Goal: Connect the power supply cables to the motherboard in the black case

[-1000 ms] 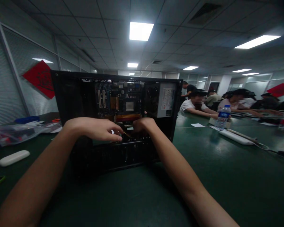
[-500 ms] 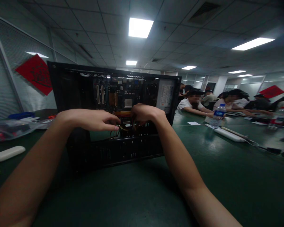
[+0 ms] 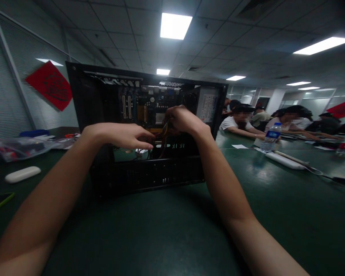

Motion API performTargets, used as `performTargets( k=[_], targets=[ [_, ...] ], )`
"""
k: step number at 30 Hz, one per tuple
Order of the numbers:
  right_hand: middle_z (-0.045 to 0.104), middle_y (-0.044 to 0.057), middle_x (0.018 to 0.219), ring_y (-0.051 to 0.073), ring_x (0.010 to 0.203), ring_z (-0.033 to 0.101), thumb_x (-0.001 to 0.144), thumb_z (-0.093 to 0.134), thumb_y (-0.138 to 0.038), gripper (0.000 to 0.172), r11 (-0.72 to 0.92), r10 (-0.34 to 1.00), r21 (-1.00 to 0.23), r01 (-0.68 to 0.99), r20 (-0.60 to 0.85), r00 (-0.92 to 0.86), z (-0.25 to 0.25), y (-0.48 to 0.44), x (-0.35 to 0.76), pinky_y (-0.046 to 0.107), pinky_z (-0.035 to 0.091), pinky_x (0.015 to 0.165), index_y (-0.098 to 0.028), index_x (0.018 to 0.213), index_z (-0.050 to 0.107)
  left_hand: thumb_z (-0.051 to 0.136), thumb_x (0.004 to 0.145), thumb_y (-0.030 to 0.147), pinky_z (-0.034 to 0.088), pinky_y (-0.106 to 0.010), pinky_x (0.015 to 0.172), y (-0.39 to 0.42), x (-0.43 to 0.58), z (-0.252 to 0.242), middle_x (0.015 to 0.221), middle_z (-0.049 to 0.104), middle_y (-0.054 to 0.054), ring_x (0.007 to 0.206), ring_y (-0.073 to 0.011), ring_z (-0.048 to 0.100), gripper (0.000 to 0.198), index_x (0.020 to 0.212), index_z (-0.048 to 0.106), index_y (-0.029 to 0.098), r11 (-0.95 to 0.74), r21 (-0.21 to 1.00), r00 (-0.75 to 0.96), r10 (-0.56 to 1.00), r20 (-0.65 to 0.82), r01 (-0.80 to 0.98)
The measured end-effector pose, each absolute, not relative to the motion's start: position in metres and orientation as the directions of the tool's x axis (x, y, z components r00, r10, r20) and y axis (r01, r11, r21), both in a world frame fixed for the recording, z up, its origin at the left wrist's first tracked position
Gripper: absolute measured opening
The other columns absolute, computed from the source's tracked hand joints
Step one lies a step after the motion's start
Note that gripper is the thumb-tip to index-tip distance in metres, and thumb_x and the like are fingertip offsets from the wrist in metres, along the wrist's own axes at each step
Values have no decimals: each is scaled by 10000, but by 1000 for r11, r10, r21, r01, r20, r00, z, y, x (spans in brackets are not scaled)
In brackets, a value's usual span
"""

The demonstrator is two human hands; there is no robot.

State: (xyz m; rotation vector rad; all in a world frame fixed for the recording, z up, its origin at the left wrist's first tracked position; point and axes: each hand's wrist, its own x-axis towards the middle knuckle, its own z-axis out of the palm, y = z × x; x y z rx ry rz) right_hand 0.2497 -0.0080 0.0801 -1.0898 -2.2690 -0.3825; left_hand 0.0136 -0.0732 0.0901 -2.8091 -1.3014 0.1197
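A black computer case (image 3: 149,176) stands upright on the table with its side off, facing me. Inside are a motherboard (image 3: 153,103) and a power supply (image 3: 206,107) at the upper right. My right hand (image 3: 184,120) reaches into the case and is closed on a bundle of thin cables (image 3: 164,134) in front of the motherboard. My left hand (image 3: 126,136) is beside it, thumb and fingers apart, fingertips close to the same cables. Whether they touch them I cannot tell.
On the green table (image 3: 149,234) at left lie a white oblong case (image 3: 23,174), a green-edged phone-like object (image 3: 1,202) and a plastic bag (image 3: 25,148). At right are a water bottle (image 3: 271,137) and a white bar (image 3: 287,161). Other people (image 3: 243,119) sit beyond.
My right hand has risen within the case, drawing the cable bundle up in front of the motherboard. My left hand stays close to the cables. The whole view has shifted slightly.
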Motion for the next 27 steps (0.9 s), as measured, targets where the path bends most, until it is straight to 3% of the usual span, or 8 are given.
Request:
performTargets(
  k=[7, 16, 22, 27],
  targets=[
    [779, 163, 1176, 277, 1137, 712, 813, 490, 29, 464, 619, 569, -54, 783, 718, -401, 78, -1, 249, 302, 536, 932, -118, 1140, 783, 500, 1001, 563, 428, -302, 1140, -72, 17, 89, 1548, 599, -134, 1382, -249, 591, 689, 1542, 544, 138, -653, -75, 651, 757, -58, 753],
    [781, 137, 1060, 294, 1004, 707, 760, 579, -101, 377, 665, 559, -165, 728, 757, -339, 79, 6, 253, 351, 558, 870, -138, 1083, 771, 503, 1009, 523, 465, -312, 1094, -54, 14, 81, 1500, 639, -117, 1299, -237, 631, 609, 1488, 582, 156, -665, -48, 664, 733, 149, 745],
    [765, 97, 950, 246, 893, 663, 648, 559, -47, 379, 678, 596, -160, 717, 691, -409, 85, -4, 258, 304, 525, 792, -128, 957, 763, 368, 1066, 513, 480, -289, 1054, -41, 18, 72, 1423, 693, -101, 1235, -211, 655, 567, 1438, 619, 166, -706, -4, 705, 708, 39, 708],
    [776, 96, 1052, 213, 908, 676, 679, 551, -4, 442, 673, 650, -98, 733, 552, -523, 88, -17, 255, 259, 506, 763, -121, 1042, 774, 528, 1003, 438, 491, -302, 1042, -53, 23, 78, 1430, 685, -109, 1238, -231, 662, 514, 1439, 613, 178, -704, -32, 704, 705, 86, 709]
  ],
)
